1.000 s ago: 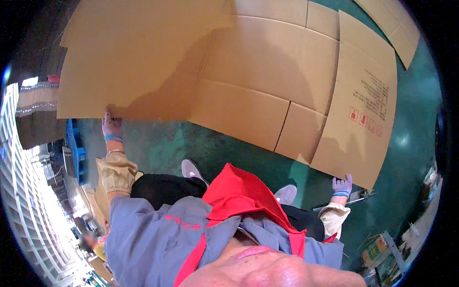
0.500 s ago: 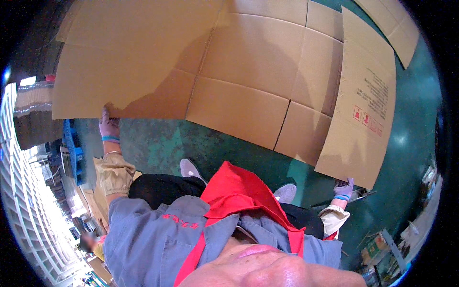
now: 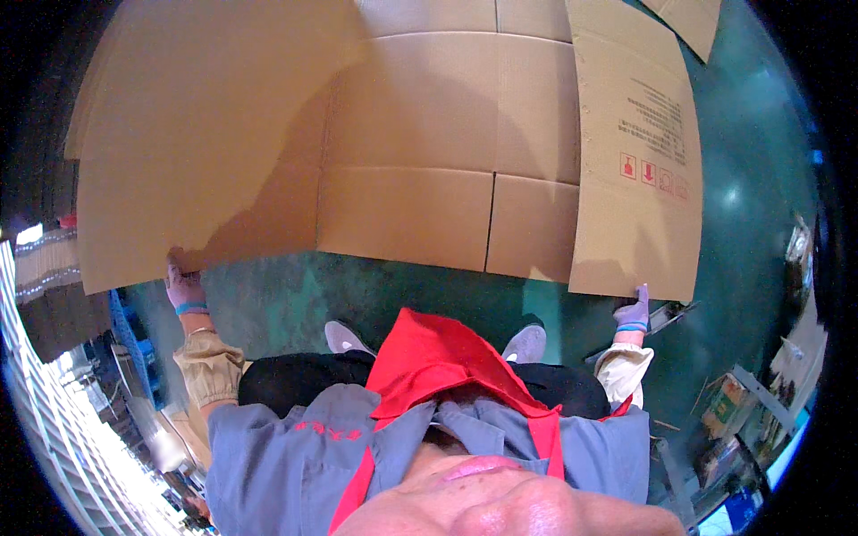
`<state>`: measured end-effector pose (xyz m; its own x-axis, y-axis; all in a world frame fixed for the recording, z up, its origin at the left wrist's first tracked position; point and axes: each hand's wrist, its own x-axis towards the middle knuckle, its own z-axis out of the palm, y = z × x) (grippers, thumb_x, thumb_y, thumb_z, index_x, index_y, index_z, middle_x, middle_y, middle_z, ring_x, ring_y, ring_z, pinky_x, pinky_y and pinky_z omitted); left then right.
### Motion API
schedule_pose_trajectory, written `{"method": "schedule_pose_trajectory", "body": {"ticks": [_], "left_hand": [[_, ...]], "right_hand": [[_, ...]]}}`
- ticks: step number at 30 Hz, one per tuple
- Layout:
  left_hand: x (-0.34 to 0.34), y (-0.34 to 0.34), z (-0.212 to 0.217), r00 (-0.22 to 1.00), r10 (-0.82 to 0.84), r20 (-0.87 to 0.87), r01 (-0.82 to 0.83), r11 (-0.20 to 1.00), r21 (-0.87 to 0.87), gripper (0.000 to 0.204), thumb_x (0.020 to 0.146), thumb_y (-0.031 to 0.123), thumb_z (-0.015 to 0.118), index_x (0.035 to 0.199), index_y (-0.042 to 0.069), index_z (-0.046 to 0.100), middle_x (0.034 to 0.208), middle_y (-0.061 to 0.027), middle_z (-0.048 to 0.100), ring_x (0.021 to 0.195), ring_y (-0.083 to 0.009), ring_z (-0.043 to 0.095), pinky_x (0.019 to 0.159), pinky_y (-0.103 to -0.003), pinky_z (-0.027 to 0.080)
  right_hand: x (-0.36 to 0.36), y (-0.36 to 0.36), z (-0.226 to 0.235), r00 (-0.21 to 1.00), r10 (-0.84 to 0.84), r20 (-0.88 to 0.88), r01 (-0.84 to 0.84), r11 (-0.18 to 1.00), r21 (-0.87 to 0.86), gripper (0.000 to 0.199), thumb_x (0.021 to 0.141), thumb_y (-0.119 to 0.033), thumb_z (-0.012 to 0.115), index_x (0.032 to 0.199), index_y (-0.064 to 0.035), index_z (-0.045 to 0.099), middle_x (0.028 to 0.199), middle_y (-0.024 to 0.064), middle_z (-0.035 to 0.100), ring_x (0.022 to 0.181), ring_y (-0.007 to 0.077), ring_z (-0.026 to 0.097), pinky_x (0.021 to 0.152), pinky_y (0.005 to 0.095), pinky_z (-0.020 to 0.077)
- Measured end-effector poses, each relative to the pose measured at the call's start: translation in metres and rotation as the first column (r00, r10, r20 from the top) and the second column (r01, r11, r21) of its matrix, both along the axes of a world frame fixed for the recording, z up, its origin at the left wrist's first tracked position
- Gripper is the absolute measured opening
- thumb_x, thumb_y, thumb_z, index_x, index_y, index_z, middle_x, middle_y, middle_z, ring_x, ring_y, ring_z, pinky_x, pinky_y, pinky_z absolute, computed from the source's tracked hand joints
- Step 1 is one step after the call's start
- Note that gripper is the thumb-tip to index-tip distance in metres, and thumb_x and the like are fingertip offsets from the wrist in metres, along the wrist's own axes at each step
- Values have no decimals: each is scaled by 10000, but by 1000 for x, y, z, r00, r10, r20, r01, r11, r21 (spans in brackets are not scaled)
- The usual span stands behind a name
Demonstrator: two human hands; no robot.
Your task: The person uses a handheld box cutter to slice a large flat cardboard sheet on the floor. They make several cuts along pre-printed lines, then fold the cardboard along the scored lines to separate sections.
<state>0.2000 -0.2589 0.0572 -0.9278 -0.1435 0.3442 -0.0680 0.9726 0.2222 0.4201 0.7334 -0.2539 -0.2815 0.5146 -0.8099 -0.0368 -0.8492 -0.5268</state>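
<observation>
A large sheet of brown cardboard (image 3: 402, 210) with fold creases and slots spans the far half of the view. My left hand (image 3: 186, 291), in a pale glove, grips its near edge towards the left corner, fingertips partly hidden at the board. Along the right side a panel (image 3: 626, 228) with dark print and red handling symbols is folded over the sheet. My right hand (image 3: 632, 311), gloved likewise, is closed on that panel's near edge, the thumb on top and the other fingers hidden below.
Green floor (image 3: 742, 268) shows around the sheet. Another cardboard piece (image 3: 693, 22) lies at the far right. Stacked cardboard (image 3: 49, 263) and a blue pallet (image 3: 134, 348) stand at left. Scraps and a metal frame (image 3: 760, 397) are at lower right; my shoes (image 3: 525, 342) are near the sheet.
The cardboard has turned in view: its left end came nearer and its right end went farther and leftward. My left hand moved nearer, my right hand farther, both still at the edge.
</observation>
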Motion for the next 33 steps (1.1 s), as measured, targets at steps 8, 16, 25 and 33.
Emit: {"method": "schedule_pose_trajectory", "body": {"ticks": [8,16,25,33], "left_hand": [[0,15,-4,992,99,74,-121,892,436,567,894,111,606,1428,78,417,1395,-114,495,1244,-267,513,1046,-401,431],[-28,69,14,938,327,118,-156,90,984,476,960,173,482,1426,86,433,1456,-69,450,1356,-232,395,1131,-395,308],[-14,-67,-5,984,113,137,-73,960,-271,482,1000,217,416,1464,89,374,1500,-88,402,1374,-236,384,1155,-375,286],[-10,-22,3,983,170,64,-165,689,706,504,981,234,450,1451,65,385,1442,-124,457,1319,-281,446,1113,-417,347]], "right_hand": [[-10,-16,13,1000,3,10,-4,998,60,279,851,-296,693,1074,-136,643,1068,33,676,945,233,630,829,391,509],[-10,-18,8,998,-56,-31,58,996,66,333,872,-314,669,1157,-153,608,1136,33,635,988,220,599,847,403,493],[-16,-37,-3,996,-50,-68,52,998,28,189,882,-219,651,1057,-150,637,1061,32,683,978,244,650,850,446,538],[-34,-42,18,1000,-15,-9,15,999,35,231,888,-217,651,1103,-147,609,1110,37,661,996,248,645,831,433,550]]}}
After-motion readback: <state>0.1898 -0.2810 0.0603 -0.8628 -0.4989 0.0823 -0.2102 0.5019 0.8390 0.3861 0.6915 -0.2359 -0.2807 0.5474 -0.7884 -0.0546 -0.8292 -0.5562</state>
